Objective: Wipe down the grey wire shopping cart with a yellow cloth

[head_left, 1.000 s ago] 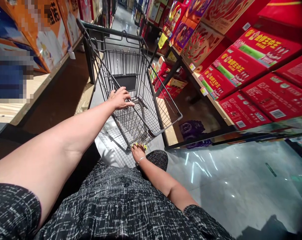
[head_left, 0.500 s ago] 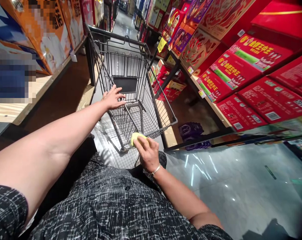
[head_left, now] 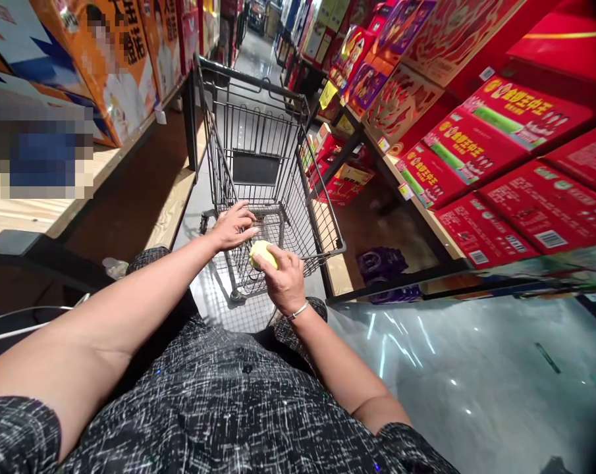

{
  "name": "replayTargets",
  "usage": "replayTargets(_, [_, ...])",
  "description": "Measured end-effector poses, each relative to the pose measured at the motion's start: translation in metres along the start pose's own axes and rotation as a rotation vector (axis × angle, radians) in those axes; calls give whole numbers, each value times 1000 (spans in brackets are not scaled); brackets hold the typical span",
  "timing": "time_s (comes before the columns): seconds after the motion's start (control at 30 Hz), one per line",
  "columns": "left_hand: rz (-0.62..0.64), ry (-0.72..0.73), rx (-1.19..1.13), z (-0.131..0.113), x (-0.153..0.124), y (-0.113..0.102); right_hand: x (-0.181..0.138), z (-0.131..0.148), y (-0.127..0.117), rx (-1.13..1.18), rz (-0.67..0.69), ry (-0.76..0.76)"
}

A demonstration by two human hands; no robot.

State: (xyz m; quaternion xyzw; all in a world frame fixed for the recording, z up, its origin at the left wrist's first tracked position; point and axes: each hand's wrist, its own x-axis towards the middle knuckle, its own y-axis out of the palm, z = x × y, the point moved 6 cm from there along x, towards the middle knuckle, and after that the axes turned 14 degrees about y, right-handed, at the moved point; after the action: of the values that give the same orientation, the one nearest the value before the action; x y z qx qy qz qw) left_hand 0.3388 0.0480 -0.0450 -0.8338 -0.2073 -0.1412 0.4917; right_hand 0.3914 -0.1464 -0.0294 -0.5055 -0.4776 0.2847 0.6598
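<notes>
A person's left hand (head_left: pixel 233 226) grips the near rim of a wire shopping cart (head_left: pixel 272 164). The right hand (head_left: pixel 284 280) clutches a yellow cloth (head_left: pixel 261 252) against that rim.

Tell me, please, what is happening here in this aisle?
A person stands in a shop aisle behind a wire cart. The left hand holds the cart's near rim. The right hand holds a small yellow pad, perhaps a sponge, at the same near rim, close to the left hand. Shelves of red boxes run along the right side and orange boxes along the left.
</notes>
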Motion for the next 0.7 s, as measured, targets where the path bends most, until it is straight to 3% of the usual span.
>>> replayTargets(0.1, [-27, -40, -5, 8, -7, -6, 4, -38, 3, 0, -56, 69])
replayTargets(0.3, [-56, -60, -12, 22, -14, -6, 21, -162, 2, 47, -177, 460])
replayTargets(0.4, [-79, -44, -2, 25, -14, -3, 27, -191, 3, 147, -227, 639])
replayTargets(0.47, [-89, -40, 7, 27, -14, 0, 25, -184, 7, 210, -267, 689])
replayTargets(0.53, [-93, -41, 22, 28, -14, 1, 18, -157, 13, 252, -283, 653])
replayTargets(0.7, [-101, 0, 54, 32, -16, 2, 3, -47, 19, 358, -227, 218])
